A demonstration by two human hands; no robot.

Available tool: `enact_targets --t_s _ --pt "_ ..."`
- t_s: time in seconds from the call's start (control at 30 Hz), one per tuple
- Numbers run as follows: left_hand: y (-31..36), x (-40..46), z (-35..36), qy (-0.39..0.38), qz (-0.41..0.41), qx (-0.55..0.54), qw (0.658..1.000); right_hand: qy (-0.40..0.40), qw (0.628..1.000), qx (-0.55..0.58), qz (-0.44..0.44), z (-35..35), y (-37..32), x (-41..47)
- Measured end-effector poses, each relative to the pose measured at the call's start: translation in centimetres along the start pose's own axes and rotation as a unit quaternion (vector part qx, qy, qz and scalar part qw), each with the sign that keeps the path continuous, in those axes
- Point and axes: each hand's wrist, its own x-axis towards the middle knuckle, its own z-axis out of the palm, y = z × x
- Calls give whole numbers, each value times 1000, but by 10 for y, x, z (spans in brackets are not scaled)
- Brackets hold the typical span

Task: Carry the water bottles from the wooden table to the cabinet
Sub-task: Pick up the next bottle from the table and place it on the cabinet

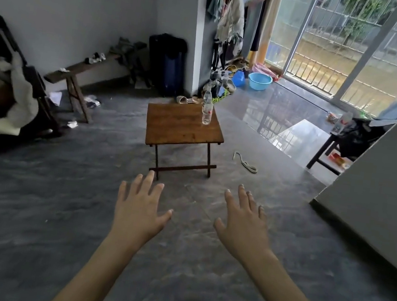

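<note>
Water bottles (207,112), two clear ones, stand upright, one behind the other, at the far right corner of the wooden table (183,125), close to its edge. Left hand (139,208) and right hand (243,224) are both empty, fingers spread, palms down, well short of the table. Bottles lie ahead, slightly nearer the right hand; bare floor (55,219) between, loose cord (245,162) to the right.

No text can be read; the water bottles' (207,112) labels are too small.
</note>
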Motion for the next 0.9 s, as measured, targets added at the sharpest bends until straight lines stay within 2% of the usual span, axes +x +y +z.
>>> enact_targets --t_s 0.4,0.63,0.9 --pt "11 193 -11 -11 -4 -16 1000 -6 999 5 43 -35 37 176" --pt "39 326 -36 -6 47 -12 999 22 995 -5 93 -74 57 280" --pt "90 437 -52 -11 91 -8 996 39 988 6 149 -103 103 372"
